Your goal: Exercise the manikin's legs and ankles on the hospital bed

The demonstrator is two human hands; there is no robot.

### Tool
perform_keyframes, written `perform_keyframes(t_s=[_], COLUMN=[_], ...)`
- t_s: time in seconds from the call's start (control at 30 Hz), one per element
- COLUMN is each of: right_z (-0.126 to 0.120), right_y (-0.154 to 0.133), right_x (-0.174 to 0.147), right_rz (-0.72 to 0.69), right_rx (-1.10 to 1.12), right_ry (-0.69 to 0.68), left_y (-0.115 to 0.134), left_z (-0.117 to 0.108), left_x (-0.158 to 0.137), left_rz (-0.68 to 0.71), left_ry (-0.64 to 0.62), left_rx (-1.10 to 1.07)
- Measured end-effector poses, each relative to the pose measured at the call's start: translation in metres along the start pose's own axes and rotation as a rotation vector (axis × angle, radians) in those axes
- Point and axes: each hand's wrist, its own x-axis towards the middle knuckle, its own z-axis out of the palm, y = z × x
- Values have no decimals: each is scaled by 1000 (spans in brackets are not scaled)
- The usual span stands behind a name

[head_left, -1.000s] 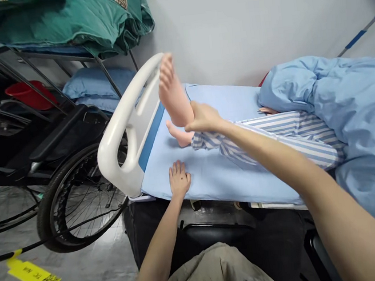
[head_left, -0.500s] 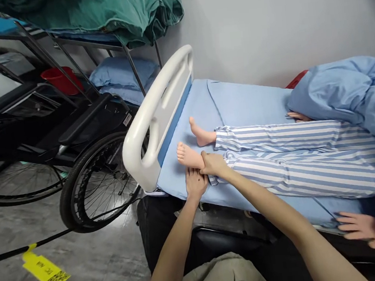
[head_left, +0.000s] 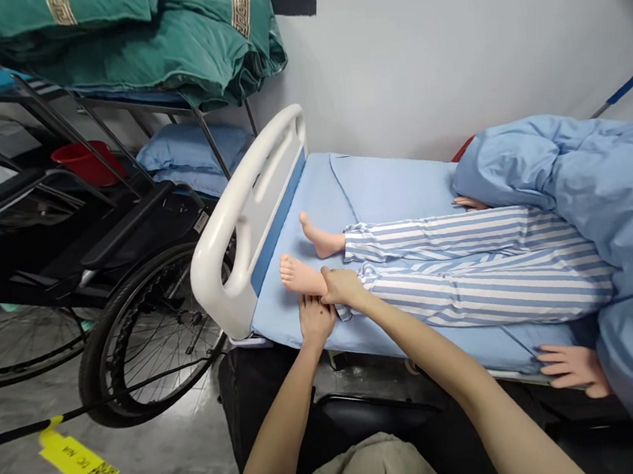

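A manikin in blue-and-white striped trousers [head_left: 484,276] lies on its back on the bed, bare feet towards the footboard. My right hand [head_left: 342,287] is wrapped round the ankle of its nearer foot [head_left: 301,276], thumb on the near side. Beside that heel, my left hand [head_left: 317,320] lies back up on the sheet with fingers stretched out; the fingertips touch the heel's underside and are partly hidden. The farther foot [head_left: 322,240] stands toes up, apart from my hands.
The white footboard [head_left: 222,254] rises left of the feet. Farther left stands a wheelchair [head_left: 146,338]. Green cushions [head_left: 161,50] lie on a rack above blue pillows [head_left: 194,148] and a red bucket [head_left: 88,163]. A blue quilted cover [head_left: 562,158] lies over the manikin's upper part at right.
The view has shifted, so the bed, manikin and hands sit farther left and slightly lower. My hands keep about the same places at the nearer foot.
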Motion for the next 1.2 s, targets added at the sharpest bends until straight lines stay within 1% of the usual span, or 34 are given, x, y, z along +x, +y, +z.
perform_keyframes(t_s=[0.1,0.17,0.23,0.3,0.37,0.43,0.53,0.67,0.77,0.87,0.97,1.03,1.13,1.2], right_z=[-10,-22,-37,-57,-79,-106,-151,-212,-251,-281,-299,-305,-303,-294], right_y=[0,-1,-1,-1,0,2,7,16,26,37,48,52,52,47], right_x=[-8,-13,-19,-23,-28,-34,-48,-76,-97,-116,-132,-138,-134,-120], right_rz=[-33,-68,-103,-141,-152,-127,-87,-120,-148,-168,-196,-221,-216,-184], right_rx=[-22,-22,-19,-27,-52,-60,-32,25,85,217,346,387,373,320], right_ry=[-44,-46,-3,81,167,231,303,364,436,523,574,579,584,593], left_y=[0,-1,-2,-3,-4,-4,-3,-2,-2,-2,-2,-1,0,-1], left_z=[0,0,2,4,7,9,8,6,7,8,8,8,8,8], left_x=[-1,-1,-1,-1,-1,-1,0,0,1,1,1,1,1,0], left_rz=[9,8,1,-11,-12,-8,-9,-14,-13,-13,-20,-26,-22,-20], left_ry=[-1,4,7,9,7,1,-5,-19,-25,-21,-24,-30,-29,-17], left_rx=[27,42,47,40,35,39,53,61,68,74,66,58,52,48])
